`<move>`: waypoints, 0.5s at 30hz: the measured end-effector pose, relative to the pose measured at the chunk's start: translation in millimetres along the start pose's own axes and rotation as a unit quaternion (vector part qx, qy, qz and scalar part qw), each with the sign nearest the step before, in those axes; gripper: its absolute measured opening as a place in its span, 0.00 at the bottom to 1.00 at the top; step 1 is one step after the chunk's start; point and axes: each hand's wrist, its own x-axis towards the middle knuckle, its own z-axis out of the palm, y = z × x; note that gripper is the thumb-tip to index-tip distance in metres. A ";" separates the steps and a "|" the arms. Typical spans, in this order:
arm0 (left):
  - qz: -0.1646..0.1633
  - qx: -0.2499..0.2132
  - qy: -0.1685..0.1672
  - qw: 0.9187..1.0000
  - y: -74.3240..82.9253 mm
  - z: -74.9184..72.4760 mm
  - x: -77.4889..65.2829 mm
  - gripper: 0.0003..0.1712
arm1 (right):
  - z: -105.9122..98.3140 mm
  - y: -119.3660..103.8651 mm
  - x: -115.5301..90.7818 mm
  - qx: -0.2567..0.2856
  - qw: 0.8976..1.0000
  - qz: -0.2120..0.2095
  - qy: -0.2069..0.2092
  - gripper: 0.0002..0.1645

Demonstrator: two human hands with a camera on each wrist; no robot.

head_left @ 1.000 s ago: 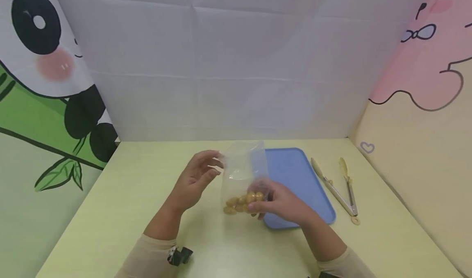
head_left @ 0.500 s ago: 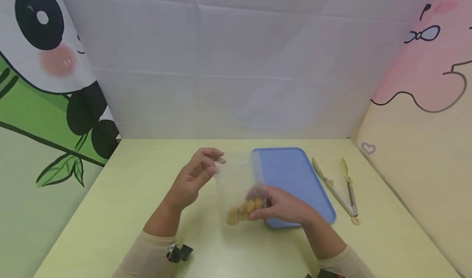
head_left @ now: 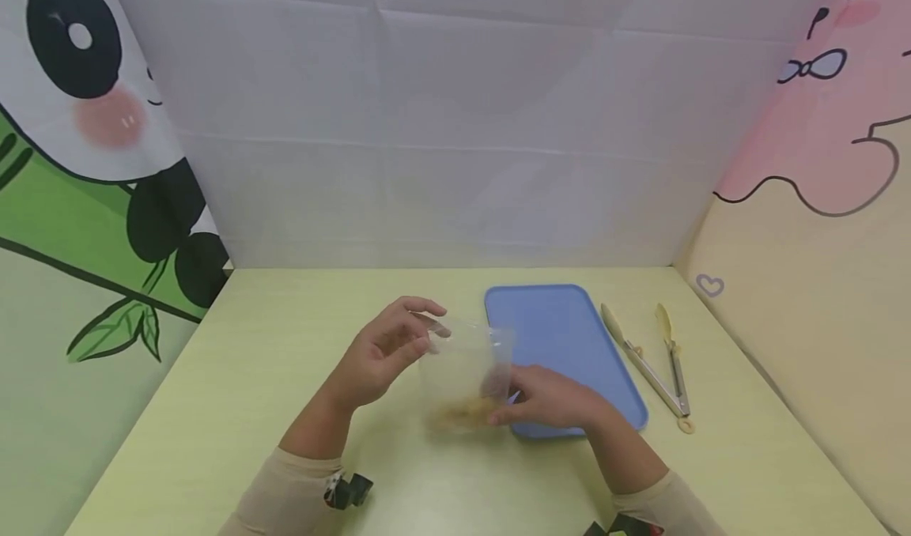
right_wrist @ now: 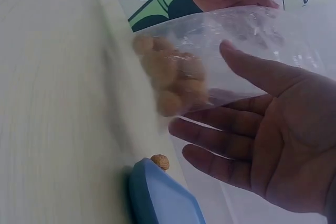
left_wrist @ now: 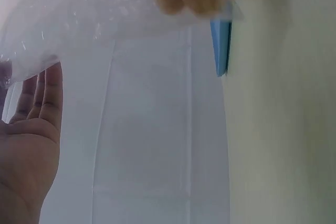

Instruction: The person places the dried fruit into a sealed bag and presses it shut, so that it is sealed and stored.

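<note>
A clear plastic bag [head_left: 459,362] hangs upright between my two hands, with several round tan pieces [right_wrist: 173,74] at its bottom. They are blurred, and their exact kind does not show. My left hand [head_left: 384,354] pinches the bag's upper left edge between thumb and fingers. In the right wrist view, my right hand [right_wrist: 283,135] has its thumb on one side of the bag and its fingers extended on the other, with the thumb spread away from them. From the head view, the right fingers partly disappear behind the bag near its lower right side.
A blue tray [head_left: 562,338] lies behind and right of the bag. Tongs [head_left: 655,378] with tan tips rest spread at its right. A small wrinkled brown ball [right_wrist: 160,162] shows beside the tray edge. A white sheet [head_left: 427,164] stands behind the pale yellow table [head_left: 299,307].
The bag's top edge has come down and its contents have sunk toward the table, now motion-blurred. My left hand dipped slightly and shifted right, while the right thumb came away from the round pieces.
</note>
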 end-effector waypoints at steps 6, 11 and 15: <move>-0.034 0.048 -0.035 0.998 -4.4 9.5 -0.4 0.10 | -10.0 -9.8 -7.9 0.012 0.999 0.007 0.049 0.24; -0.062 0.051 -0.046 0.996 0.6 10.2 0.2 0.07 | -16.5 -22.4 -16.5 -0.052 0.990 -0.036 0.127 0.24; -0.073 0.063 -0.060 0.994 2.6 10.6 0.9 0.06 | -18.1 -29.3 -20.1 -0.171 0.964 -0.128 0.155 0.17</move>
